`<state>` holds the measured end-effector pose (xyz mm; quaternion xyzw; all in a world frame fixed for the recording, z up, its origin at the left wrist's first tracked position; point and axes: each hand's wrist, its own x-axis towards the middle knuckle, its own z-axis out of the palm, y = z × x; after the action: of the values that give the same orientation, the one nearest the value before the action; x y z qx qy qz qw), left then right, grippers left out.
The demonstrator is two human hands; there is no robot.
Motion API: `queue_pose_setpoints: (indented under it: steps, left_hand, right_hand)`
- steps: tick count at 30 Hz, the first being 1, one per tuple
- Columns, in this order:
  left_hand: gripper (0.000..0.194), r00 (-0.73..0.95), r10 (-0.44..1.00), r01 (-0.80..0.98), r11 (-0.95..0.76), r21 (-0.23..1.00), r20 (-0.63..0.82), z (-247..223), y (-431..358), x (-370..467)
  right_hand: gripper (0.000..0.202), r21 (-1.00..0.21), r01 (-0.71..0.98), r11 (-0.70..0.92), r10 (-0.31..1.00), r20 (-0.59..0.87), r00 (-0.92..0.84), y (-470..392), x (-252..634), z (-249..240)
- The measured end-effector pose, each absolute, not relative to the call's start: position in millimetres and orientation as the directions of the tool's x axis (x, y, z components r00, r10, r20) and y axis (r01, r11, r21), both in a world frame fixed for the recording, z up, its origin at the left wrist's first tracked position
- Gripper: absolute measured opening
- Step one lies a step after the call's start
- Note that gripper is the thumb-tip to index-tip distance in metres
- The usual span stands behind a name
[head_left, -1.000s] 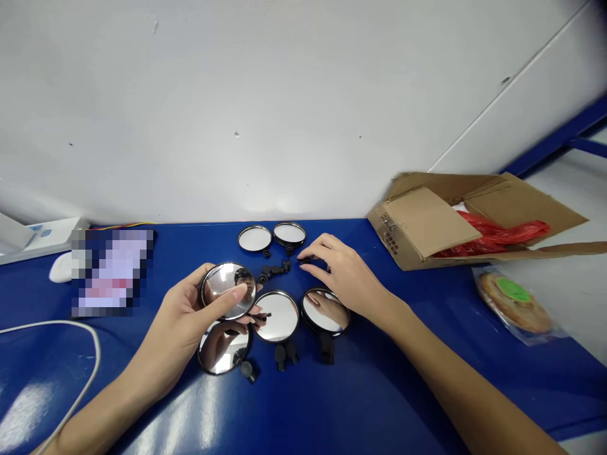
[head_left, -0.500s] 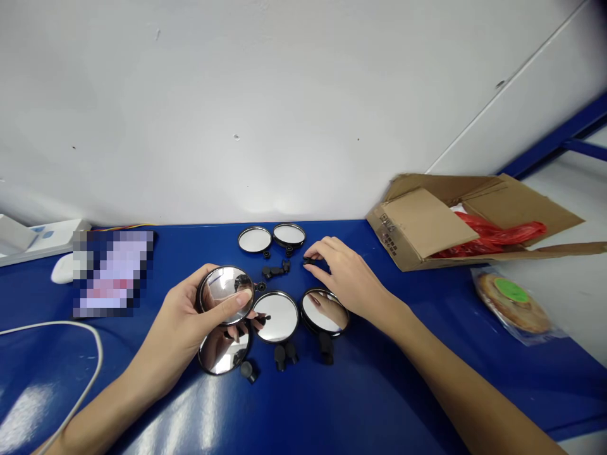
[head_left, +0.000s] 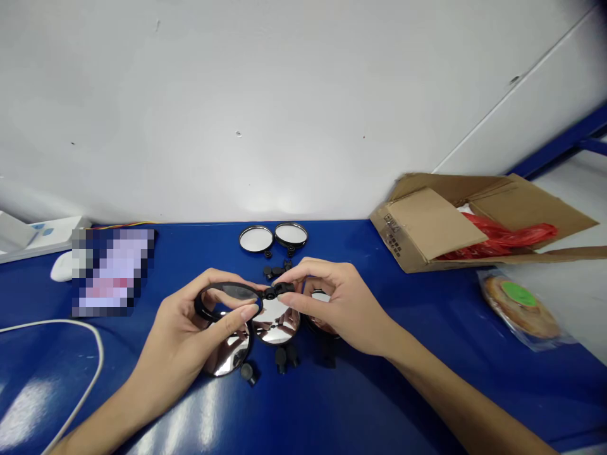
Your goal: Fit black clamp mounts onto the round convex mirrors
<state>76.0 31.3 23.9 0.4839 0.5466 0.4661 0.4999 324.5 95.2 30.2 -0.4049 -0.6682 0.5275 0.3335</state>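
My left hand (head_left: 190, 335) grips a round black-rimmed mirror (head_left: 227, 300), tilted, with its stem pointing right. Thumb and fingers of my right hand (head_left: 336, 303) pinch a small black clamp part (head_left: 283, 289) against that stem. Under my hands on the blue table lie three more round mirrors: one at the left (head_left: 226, 355), one in the middle (head_left: 277, 325) and one partly hidden by my right hand (head_left: 320, 297). Two mirrors (head_left: 256, 239) (head_left: 291, 234) lie farther back. Small black parts (head_left: 274, 272) rest behind my fingers.
A cardboard box (head_left: 427, 224) with red plastic stands at the back right, a wrapped round item (head_left: 521, 306) before it. At the left are a phone with a blurred screen (head_left: 116, 272), a white case (head_left: 64, 267) and a white cable (head_left: 97, 360).
My right hand has moved left and toward me with the small black part, up to the held mirror's stem. The mirror in my left hand has tilted flatter.
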Motion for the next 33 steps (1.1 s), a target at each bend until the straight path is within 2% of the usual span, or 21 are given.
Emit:
queue_pose_setpoints:
  steps: [5,10,15,18,24,29,33]
  left_hand:
    - [0.026,-0.030,0.999,0.142,0.025,0.990,-0.021,22,32,71]
    - [0.025,0.011,1.000,0.186,-0.006,0.982,0.004,20,32,65]
    - [0.030,-0.044,0.998,0.190,0.044,0.981,-0.036,25,28,72]
    - [0.028,-0.020,0.999,0.159,0.034,0.987,-0.032,23,28,74]
    - [0.024,0.061,0.998,0.035,-0.024,0.999,0.022,11,26,71]
    - [0.022,0.060,0.995,0.064,-0.083,0.994,0.080,9,21,70]
    - [0.025,0.054,0.996,0.044,-0.072,0.996,0.069,10,19,73]
  right_hand:
    - [0.016,-0.984,0.143,0.110,0.879,0.029,-0.477,95,324,28]
    - [0.014,-0.986,0.098,0.135,0.881,0.075,-0.467,91,323,24]
    - [0.013,-0.929,0.210,0.305,0.886,0.195,-0.421,87,324,26]
    - [0.014,-0.912,0.235,0.337,0.870,0.207,-0.448,86,325,29]
    - [0.012,-0.960,0.180,0.215,0.881,0.111,-0.460,86,324,30]
    - [0.015,-0.989,0.116,0.091,0.881,0.026,-0.473,84,322,30]
    - [0.015,-0.995,0.088,0.042,0.877,-0.006,-0.480,82,321,30]
